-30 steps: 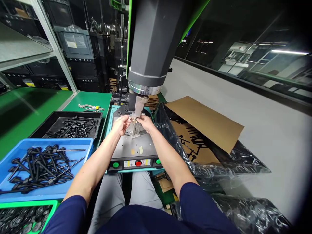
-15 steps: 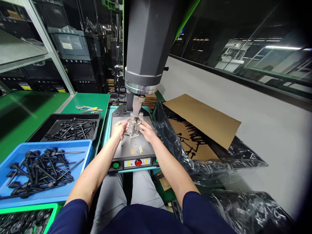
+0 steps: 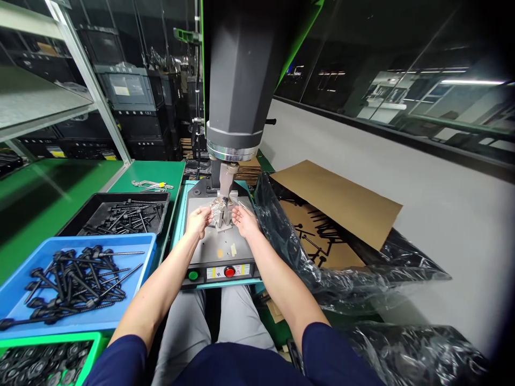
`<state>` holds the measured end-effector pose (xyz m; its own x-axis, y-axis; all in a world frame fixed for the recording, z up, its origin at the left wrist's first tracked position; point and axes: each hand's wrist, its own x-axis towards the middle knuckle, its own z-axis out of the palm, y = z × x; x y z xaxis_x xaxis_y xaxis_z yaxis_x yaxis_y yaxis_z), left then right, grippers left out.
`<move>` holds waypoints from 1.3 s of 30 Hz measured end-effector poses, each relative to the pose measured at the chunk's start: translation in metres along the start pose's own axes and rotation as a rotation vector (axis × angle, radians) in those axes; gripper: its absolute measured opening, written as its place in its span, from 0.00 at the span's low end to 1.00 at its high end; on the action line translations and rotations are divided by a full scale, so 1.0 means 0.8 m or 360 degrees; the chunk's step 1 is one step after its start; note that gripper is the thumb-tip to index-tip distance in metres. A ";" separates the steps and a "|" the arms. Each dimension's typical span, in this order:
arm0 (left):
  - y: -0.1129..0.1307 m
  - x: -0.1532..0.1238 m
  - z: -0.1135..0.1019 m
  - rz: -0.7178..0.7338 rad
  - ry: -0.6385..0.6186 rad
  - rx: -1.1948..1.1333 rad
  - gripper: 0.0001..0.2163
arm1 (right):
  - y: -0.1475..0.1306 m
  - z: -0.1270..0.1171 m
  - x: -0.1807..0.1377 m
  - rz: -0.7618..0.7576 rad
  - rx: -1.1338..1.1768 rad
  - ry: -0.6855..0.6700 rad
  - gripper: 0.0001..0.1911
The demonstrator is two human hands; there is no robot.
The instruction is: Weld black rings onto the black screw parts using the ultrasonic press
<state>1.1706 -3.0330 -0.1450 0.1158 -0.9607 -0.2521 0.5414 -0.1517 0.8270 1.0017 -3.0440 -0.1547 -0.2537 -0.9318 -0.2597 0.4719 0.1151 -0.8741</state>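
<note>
- Wall (image 3: 426, 214), white, runs down the right; the room behind its dark window (image 3: 341, 59) is dim and hard to make out.
- Machine (image 3: 233, 86) stands in the middle, its top cut off by the upper edge; its metal tip (image 3: 227, 182) points down over the base plate (image 3: 205, 249).
- Black plastic bag (image 3: 279, 230) lies to the right, with a cardboard sheet (image 3: 341, 203) covering part of the dark parts (image 3: 322, 228) inside.
- Blue tray (image 3: 152, 249), cut off at the left edge, bears a heap of long black screws (image 3: 80, 279); the lowest ones are hidden.
- Black tray (image 3: 72, 228) sits just behind it with more screws.
- Green tray (image 3: 98, 346), mostly cut off at the lower left corner, holds rounded black pieces (image 3: 38, 367).
- Left hand (image 3: 198, 221) has its fingers bent in at the edge of the shiny clear film; whether they grip it, I cannot tell.
- Right hand (image 3: 245, 221) has its fingers half curled beside the holder; whether anything is pinched there, I cannot tell.
- Metal holder (image 3: 222, 221) stands on the plate between the hands, under the tip.
- Clear film (image 3: 216, 206) lies around the holder's top, its outline blurred by glare.
- Small dark piece (image 3: 225, 201) shows at the holder's top, too small to identify.
</note>
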 end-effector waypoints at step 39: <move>-0.085 -0.108 -0.156 0.0593 0.0628 0.0862 0.23 | 0.051 -0.214 -0.105 -0.0653 -0.1090 0.0385 0.19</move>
<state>1.2273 -2.9108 -0.2424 0.5547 -0.8319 0.0152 -0.0637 -0.0243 0.9977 0.8977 -2.9018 -0.2386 -0.5050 -0.8546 0.1213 -0.2954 0.0391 -0.9546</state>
